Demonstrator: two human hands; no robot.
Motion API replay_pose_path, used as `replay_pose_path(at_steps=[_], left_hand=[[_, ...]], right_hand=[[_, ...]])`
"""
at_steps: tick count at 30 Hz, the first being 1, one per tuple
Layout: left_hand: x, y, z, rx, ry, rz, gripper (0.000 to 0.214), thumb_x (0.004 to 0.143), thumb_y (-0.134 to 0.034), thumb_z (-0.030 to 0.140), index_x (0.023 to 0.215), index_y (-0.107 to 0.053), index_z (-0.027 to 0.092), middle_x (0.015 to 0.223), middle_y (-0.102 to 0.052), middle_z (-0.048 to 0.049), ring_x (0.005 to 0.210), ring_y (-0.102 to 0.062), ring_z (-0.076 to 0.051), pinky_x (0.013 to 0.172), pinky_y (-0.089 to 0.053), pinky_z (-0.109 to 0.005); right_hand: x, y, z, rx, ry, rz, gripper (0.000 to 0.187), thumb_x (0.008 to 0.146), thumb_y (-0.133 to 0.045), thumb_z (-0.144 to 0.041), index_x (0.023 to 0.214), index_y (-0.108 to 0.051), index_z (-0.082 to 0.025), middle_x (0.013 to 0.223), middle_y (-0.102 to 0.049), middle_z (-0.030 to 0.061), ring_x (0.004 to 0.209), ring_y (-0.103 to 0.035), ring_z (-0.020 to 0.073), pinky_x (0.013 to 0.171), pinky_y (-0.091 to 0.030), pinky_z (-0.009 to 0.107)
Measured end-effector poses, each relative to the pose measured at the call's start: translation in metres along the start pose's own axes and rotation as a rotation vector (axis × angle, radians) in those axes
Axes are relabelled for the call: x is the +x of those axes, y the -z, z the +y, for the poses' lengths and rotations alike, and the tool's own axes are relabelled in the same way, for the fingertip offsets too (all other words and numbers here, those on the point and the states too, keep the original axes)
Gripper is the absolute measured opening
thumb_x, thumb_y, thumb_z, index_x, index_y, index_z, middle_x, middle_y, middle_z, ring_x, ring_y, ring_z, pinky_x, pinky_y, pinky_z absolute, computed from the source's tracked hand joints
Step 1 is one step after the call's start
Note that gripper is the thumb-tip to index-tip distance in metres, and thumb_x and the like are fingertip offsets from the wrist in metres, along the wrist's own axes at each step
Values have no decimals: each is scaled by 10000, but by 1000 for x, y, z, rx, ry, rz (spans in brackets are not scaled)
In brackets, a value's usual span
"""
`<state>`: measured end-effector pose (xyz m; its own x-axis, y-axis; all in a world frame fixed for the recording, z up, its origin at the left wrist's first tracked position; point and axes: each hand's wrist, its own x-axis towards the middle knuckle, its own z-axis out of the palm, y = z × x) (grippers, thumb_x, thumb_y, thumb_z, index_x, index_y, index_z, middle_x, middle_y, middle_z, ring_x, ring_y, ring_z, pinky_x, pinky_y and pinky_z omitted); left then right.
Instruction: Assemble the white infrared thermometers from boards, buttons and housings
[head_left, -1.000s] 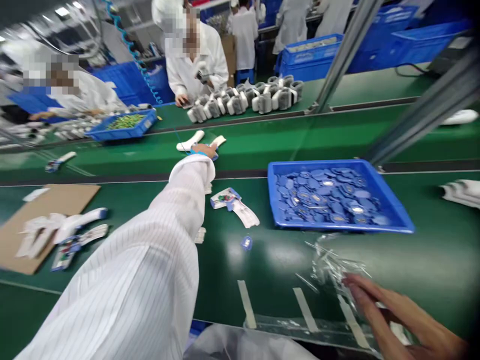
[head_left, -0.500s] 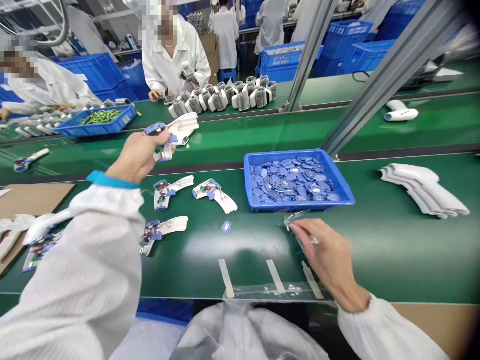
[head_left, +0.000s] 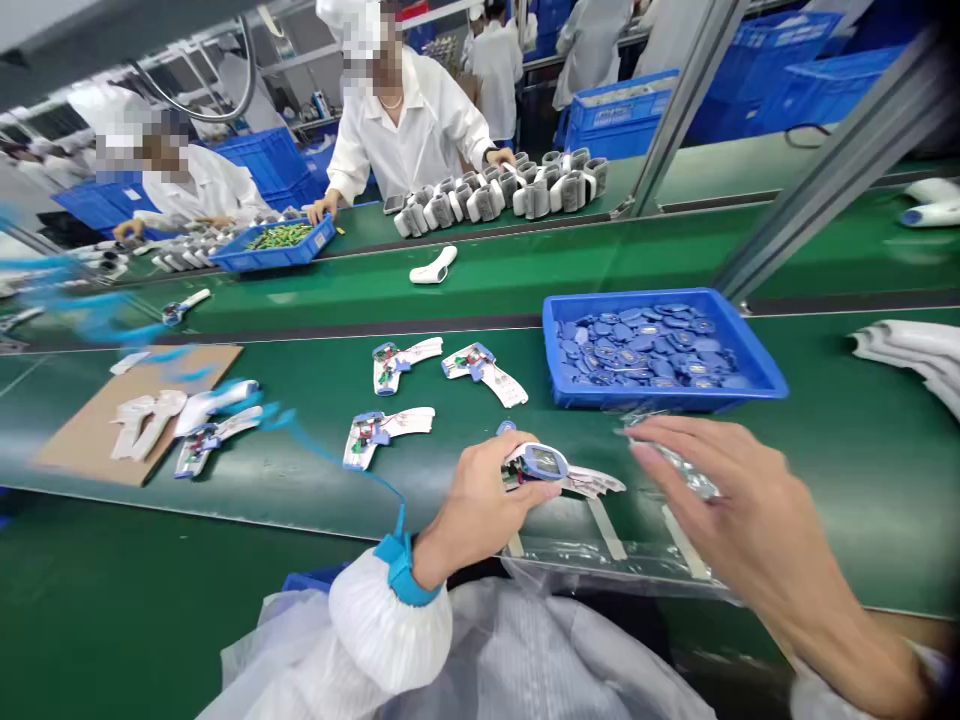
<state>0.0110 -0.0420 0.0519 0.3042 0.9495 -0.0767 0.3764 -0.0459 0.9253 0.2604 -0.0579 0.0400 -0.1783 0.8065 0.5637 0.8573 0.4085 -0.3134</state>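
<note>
My left hand (head_left: 480,510) grips a white gun-shaped thermometer housing (head_left: 562,472) with a blue-framed display (head_left: 544,462) at the near side of the green conveyor belt (head_left: 480,510). My right hand (head_left: 731,500), slightly blurred, curls over a crumpled piece of clear plastic film (head_left: 686,470) just in front of the blue tray. Beneath both hands, a clear plastic sheet (head_left: 600,560) is taped to the belt edge. Several open thermometer housings with small circuit boards (head_left: 390,365) lie to the left of my left hand.
A blue tray (head_left: 664,298) of blue round parts stands ahead. A cardboard sheet (head_left: 90,445) with white shells lies left. A blue wrist strap (head_left: 401,570) and cord trail from my left cuff. Co-workers sit beyond a farther belt (head_left: 525,275), behind rows of assembled units.
My left hand has come from over the farther belt to the near belt edge, holding a housing. My right hand has moved right, carrying the plastic film, and the view has shifted.
</note>
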Motion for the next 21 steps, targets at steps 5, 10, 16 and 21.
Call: replay_pose_path(at_steps=[5, 10, 16, 21], left_hand=[[0, -17, -6, 165, -154, -32, 124, 906, -740, 187, 999, -661, 207, 974, -705, 8, 851, -614, -165, 784, -445, -275], [3, -7, -9, 346, -122, 165, 98, 965, -616, 179, 1051, -657, 199, 1041, -714, -43, 931, -658, -212, 816, -460, -311], [1, 25, -19, 141, 34, 206, 221, 938, -670, 393, 1061, -677, 209, 999, -740, -24, 925, -674, -213, 809, -497, -299], [-12, 34, -29, 156, 194, 243, 344, 897, -683, 520, 1055, -683, 215, 922, -731, -24, 879, -650, -224, 745, -490, -297]], right_hand=[[16, -10, -51, 221, 6, -210, 326, 1070, -506, -407, 877, -720, -255, 919, -751, 1, 817, -632, 182, 761, -381, 364], [11, 3, -19, 235, -290, -108, 338, 1037, -523, -482, 873, -684, -235, 856, -720, 23, 745, -609, 176, 694, -415, 321], [-41, 0, 65, 28, -455, -242, 638, 945, -416, -773, 766, -680, -220, 805, -692, 99, 743, -628, 248, 666, -457, 365], [-89, 1, 61, -188, -483, -155, 734, 935, -414, -804, 1168, -673, -157, 1163, -648, 207, 860, -643, 286, 741, -501, 413]])
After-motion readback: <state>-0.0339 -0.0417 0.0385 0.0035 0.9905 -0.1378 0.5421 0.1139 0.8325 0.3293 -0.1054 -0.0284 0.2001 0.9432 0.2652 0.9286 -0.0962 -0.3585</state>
